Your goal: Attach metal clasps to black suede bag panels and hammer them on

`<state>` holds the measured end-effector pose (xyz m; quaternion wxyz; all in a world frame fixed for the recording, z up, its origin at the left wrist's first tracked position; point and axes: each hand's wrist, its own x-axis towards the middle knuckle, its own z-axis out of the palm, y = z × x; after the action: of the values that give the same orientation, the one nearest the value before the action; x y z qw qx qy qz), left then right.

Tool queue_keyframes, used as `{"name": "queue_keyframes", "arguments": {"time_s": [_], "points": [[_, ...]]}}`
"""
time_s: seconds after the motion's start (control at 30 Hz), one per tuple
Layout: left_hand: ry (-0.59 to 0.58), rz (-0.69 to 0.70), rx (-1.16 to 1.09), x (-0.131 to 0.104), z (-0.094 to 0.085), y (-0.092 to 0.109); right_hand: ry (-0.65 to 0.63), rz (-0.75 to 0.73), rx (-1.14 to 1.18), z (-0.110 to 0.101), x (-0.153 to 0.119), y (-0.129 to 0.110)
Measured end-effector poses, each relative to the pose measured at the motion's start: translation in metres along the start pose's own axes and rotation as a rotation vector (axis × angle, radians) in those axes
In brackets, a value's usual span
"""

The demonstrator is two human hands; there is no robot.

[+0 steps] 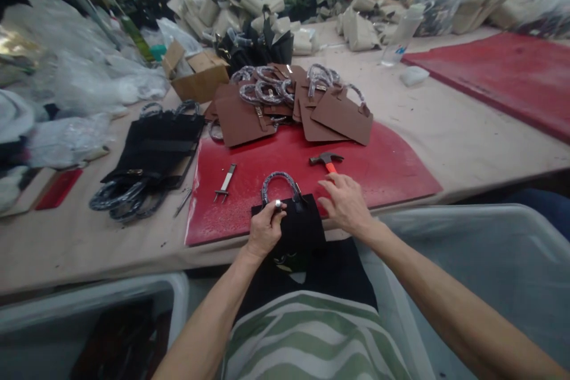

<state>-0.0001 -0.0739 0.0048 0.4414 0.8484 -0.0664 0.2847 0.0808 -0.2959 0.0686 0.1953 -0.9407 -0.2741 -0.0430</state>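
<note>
Your left hand (266, 230) pinches a metal piece (278, 205) over the black panel (307, 224), which lies at the red mat's (387, 157) near edge, probably for easy reach. Your right hand (350, 202), fingers parted, meets the hammer (326, 159); I cannot tell if it grips.

Metal piece (278, 204) between left fingers (267, 214) is shiny; beside them, handle wrap (279, 174) is glossy plastic, black panel (305, 225) matt.
</note>
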Motion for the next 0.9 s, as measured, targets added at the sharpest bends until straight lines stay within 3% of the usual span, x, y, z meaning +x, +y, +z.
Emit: {"name": "queue_keyframes", "arguments": {"time_s": [0.1, 0.27, 0.33, 0.4, 0.5, 0.63, 0.7, 0.8, 0.9], "points": [[-0.015, 0.002, 0.025, 0.000, -0.002, 0.000, -0.043, -0.196, 0.068, 0.023, -0.001, -0.019], [-0.015, 0.014, 0.012, -0.007, -0.002, 0.005, -0.054, -0.145, 0.115, 0.047, -0.002, -0.027], [0.066, -0.103, -0.052, -0.007, -0.003, 0.009, -0.065, -0.145, 0.133, 0.048, -0.002, -0.024], [0.236, -0.297, -0.181, -0.002, -0.010, 0.009, -0.068, -0.146, 0.143, 0.047, -0.001, -0.022], [0.464, -0.483, -0.331, 0.015, -0.039, -0.002, -0.062, -0.138, 0.152, 0.047, 0.000, -0.022], [0.584, -0.581, -0.311, 0.038, -0.097, -0.026, -0.057, -0.130, 0.161, 0.048, 0.000, -0.022], [0.614, -0.608, -0.326, 0.042, -0.114, -0.030, -0.059, -0.128, 0.163, 0.048, 0.000, -0.023], [0.552, -0.579, -0.347, 0.037, -0.110, -0.019, -0.066, -0.125, 0.159, 0.047, 0.001, -0.023], [0.420, -0.551, -0.316, 0.025, -0.077, 0.002, -0.078, -0.128, 0.150, 0.046, 0.001, -0.023]]}}
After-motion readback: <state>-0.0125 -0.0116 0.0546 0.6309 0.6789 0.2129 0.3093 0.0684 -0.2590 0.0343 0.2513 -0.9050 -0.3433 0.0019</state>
